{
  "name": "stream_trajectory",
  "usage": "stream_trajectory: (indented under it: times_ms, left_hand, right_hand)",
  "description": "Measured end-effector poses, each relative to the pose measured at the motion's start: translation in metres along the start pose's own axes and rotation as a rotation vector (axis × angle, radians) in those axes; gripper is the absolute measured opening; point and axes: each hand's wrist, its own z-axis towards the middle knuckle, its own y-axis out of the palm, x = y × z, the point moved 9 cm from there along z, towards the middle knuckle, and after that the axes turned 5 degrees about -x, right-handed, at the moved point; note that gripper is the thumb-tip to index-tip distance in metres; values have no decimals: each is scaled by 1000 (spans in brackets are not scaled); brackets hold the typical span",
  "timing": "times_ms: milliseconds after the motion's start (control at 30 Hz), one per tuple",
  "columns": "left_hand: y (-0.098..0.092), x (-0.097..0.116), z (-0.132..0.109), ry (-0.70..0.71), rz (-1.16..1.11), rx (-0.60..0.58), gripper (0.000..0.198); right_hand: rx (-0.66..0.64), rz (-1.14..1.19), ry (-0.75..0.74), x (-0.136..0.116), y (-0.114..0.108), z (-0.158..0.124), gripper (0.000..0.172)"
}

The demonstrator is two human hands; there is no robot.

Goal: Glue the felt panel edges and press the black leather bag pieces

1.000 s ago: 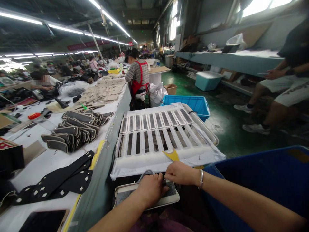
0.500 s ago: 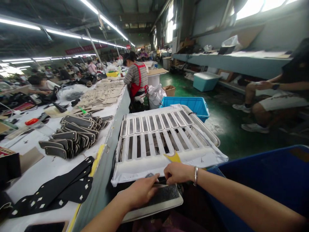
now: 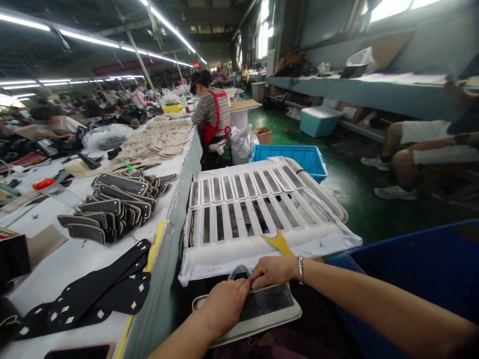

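A flat oblong piece (image 3: 267, 302) with a dark speckled centre and a pale border lies low in front of me. My left hand (image 3: 226, 304) is closed over its left part, fingers bent onto the far edge. Above that edge, my right hand (image 3: 275, 271), with a silver bangle at the wrist, has its fingers bent and pressed against the left fingertips. What those right fingers pinch is hidden. A small grey curved loop (image 3: 239, 272) rises behind the fingertips. Just beyond stands a white slatted rack (image 3: 209, 264) carrying a row of similar dark-centred pieces (image 3: 239, 187).
On the left table are a heap of dark pale-edged pieces (image 3: 119, 199), black straps with metal studs (image 3: 90, 289) and beige pieces (image 3: 157, 142). A dark blue bin (image 3: 411, 279) stands at right, a light blue crate (image 3: 292, 152) behind the rack. Co-workers sit ahead and at right.
My right fingers have come leftward against the left fingertips, where there was a gap before. The left hand and the oblong piece sit slightly further right in view. The seated person at right has shifted.
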Motion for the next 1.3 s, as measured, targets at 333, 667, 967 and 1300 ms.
stream_trajectory:
  times_ms: [333,667,967,1300]
  left_hand:
    - [5,-39,-49,54,112,-20,65]
    - [-6,-35,-56,81,139,-17,54]
    - [-18,-75,-108,69,-27,149,37]
    - [-4,-69,-112,-8,444,148,45]
  right_hand:
    - [-54,-29,-24,-11,-1,9,38]
    - [-125,-4,-91,-44,12,44,37]
    - [-127,14,-118,-63,14,65,34]
    - [-113,-146,-99,-90,27,112,38]
